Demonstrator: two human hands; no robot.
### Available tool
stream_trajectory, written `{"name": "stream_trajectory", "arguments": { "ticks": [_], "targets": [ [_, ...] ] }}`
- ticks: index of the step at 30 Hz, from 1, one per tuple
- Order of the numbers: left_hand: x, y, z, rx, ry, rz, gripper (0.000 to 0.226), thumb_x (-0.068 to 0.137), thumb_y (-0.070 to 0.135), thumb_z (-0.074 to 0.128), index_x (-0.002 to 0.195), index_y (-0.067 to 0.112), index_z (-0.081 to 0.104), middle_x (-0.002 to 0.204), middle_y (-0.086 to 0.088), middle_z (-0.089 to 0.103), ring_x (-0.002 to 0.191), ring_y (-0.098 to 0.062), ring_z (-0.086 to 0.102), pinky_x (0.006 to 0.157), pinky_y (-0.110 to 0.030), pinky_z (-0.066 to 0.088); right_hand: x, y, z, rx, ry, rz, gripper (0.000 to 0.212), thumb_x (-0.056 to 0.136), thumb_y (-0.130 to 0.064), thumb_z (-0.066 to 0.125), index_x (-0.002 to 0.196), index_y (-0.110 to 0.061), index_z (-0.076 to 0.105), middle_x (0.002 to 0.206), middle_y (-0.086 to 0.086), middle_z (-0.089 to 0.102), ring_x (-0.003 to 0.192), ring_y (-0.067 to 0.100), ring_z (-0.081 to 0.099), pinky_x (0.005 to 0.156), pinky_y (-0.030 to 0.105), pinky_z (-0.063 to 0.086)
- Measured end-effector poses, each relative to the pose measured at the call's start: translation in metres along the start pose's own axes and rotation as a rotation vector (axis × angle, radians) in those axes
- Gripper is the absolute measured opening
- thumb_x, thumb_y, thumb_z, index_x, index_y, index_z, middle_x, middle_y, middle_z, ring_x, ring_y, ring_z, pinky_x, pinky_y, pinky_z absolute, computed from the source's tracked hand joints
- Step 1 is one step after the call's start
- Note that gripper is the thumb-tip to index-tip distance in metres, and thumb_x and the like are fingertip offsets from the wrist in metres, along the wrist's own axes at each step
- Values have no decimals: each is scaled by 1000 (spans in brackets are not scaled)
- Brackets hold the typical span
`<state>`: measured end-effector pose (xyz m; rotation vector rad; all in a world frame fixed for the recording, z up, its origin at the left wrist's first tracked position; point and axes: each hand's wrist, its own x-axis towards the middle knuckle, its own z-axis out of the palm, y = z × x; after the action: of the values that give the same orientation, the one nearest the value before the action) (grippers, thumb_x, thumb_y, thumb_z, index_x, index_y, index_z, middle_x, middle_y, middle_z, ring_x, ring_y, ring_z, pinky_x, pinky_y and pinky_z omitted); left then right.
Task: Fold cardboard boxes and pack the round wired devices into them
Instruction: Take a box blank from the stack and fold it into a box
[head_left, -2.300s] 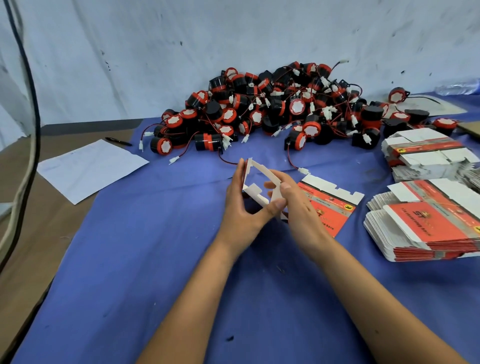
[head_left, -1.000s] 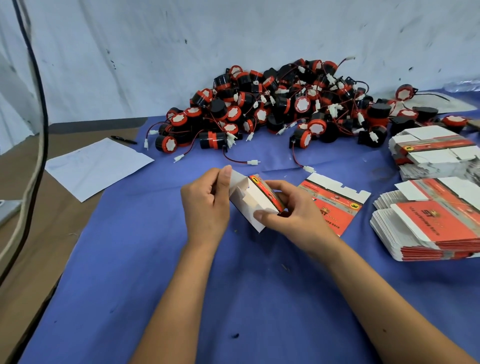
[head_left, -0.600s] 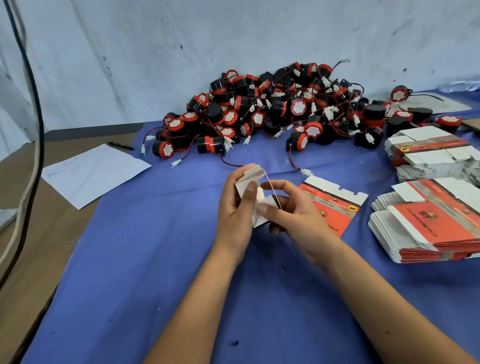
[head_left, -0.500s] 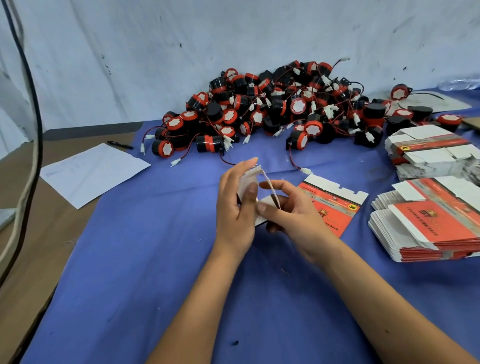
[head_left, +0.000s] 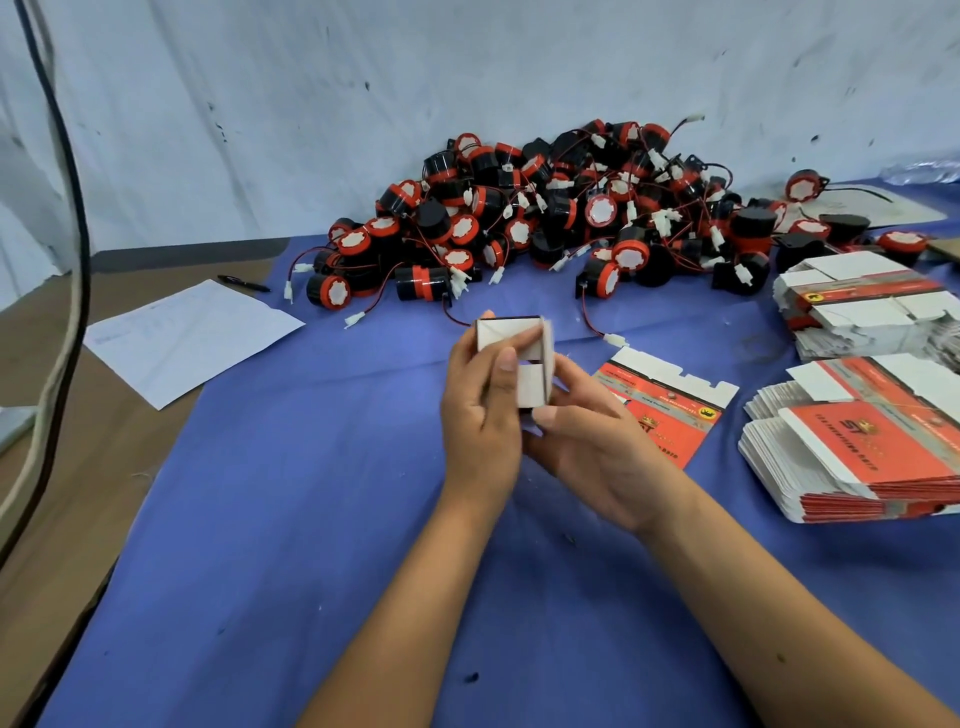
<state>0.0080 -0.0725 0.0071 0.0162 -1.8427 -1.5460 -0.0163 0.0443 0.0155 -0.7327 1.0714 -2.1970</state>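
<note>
1. Both hands grip small white cardboard box (head_left: 514, 358) above blue cloth: left hand (head_left: 480, 410), right hand (head_left: 587, 441).
2. I can't see box's lower half, hidden by fingers.
3. Stack of flat red-white boxes (head_left: 862, 447) cut off right.

- A single view, from a camera worn on the person's head, looks forward and down along both forearms
- It sits close over the blue cloth (head_left: 291, 519), with the left hand (head_left: 480, 415) and right hand (head_left: 597, 441) near mid-frame
- It faces the white back wall (head_left: 467, 78), the pile of round wired devices (head_left: 545, 218) before it
- The wide angle bends a cable (head_left: 62, 208) at the left edge
</note>
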Motion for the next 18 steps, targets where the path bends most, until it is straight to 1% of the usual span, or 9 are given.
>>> {"name": "stream_trajectory", "arguments": {
  "ticks": [2,4,5,8,10,12,13,15,18],
  "targets": [
    [6,0,-11,5,31,7,28,106,27,45,111,31,72,129,-8,62,115,-17,65,92,-31,55,1,-3,1,44,-65,49,51,100,-27,55,147,-9,48,134,20,57,124,32,56,106,50,47],
    [7,2,-15,14,-46,9,27,105,27,49,111,27,75,130,-8,61,116,-16,64,87,-22,54,2,-2,2,59,37,75,56,100,-51,52,139,-11,58,130,21,61,124,36,58,101,49,51],
    [5,2,-13,29,-110,7,26,104,26,51,112,23,76,132,-8,60,119,-17,63,88,-25,56,3,-1,0,42,114,68,59,99,-51,51,138,-7,57,130,22,62,125,37,59,97,48,53],
    [-3,3,-2,63,-234,26,30,106,21,48,127,12,67,139,-4,59,128,-20,59,104,-44,53,2,3,-6,-33,255,16,54,100,-33,59,141,0,49,130,18,65,121,34,64,88,43,57],
    [-2,6,-5,-69,-243,-18,39,109,29,41,146,18,48,144,-1,59,135,-18,56,107,-35,51,2,2,-9,-50,319,-6,47,98,-28,62,138,-5,55,127,16,67,115,32,66,86,44,59],
    [2,5,-12,-127,-228,-78,53,106,55,39,154,31,38,150,5,56,142,-7,48,109,-21,42,2,-1,-10,-50,378,-26,46,95,-29,66,135,-8,59,118,14,68,107,30,68,80,42,60],
    [3,4,-16,-112,-228,-110,64,99,71,39,154,38,38,153,8,54,144,-3,44,112,-23,38,2,-2,-10,-52,377,-28,47,93,-29,66,135,-8,60,117,15,68,105,29,69,80,42,60],
    [2,2,-16,-108,-263,-176,80,86,86,41,153,42,42,154,6,52,146,-8,44,119,-39,38,2,1,-6,-68,324,-19,47,94,-28,65,136,-8,57,124,16,69,109,31,71,84,46,61],
    [-3,-1,-10,-104,-300,-213,71,95,72,43,153,31,47,148,-3,59,135,-22,58,114,-54,45,2,8,-2,-115,292,-12,38,101,-19,61,137,-8,55,130,17,68,118,32,68,86,44,60]
  ]
}}
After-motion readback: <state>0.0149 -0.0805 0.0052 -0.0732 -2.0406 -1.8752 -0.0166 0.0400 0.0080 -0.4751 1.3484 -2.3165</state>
